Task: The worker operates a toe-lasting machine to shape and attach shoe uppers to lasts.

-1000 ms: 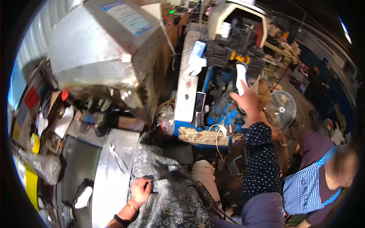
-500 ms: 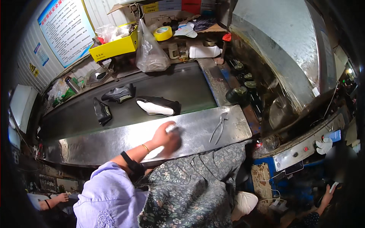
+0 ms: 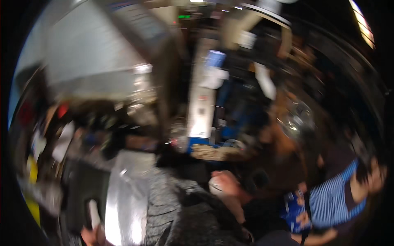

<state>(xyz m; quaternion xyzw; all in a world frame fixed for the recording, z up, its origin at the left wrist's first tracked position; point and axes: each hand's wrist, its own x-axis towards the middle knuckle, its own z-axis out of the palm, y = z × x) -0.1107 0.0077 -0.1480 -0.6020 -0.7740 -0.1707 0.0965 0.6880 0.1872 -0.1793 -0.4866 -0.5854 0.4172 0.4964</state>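
Motion smears the whole view. At the lower left edge is my left hand [image 3: 93, 236], at the near end of a long white shape [image 3: 95, 213], which looks like the white sole of a shoe on the dark belt. Whether the fingers grip it or only overlap it is unclear. My right hand [image 3: 230, 184] is near the middle, beyond the grey patterned apron [image 3: 168, 205] on my lap. A pale rounded patch [image 3: 215, 185] shows at this hand; its kind and the finger positions are too blurred to make out.
Left of my lap runs a shiny metal plate [image 3: 127, 205] beside the dark belt [image 3: 84, 184]. A large grey metal hood [image 3: 90, 49] rises at upper left. Ahead stands a pale control panel [image 3: 201, 110]. At right, a person in a striped apron [image 3: 334, 201] holds a blue thing [image 3: 293, 211].
My view has swung right, bringing the control panel and the person in stripes toward the middle and right. The belt and metal plate have shifted to the lower left.
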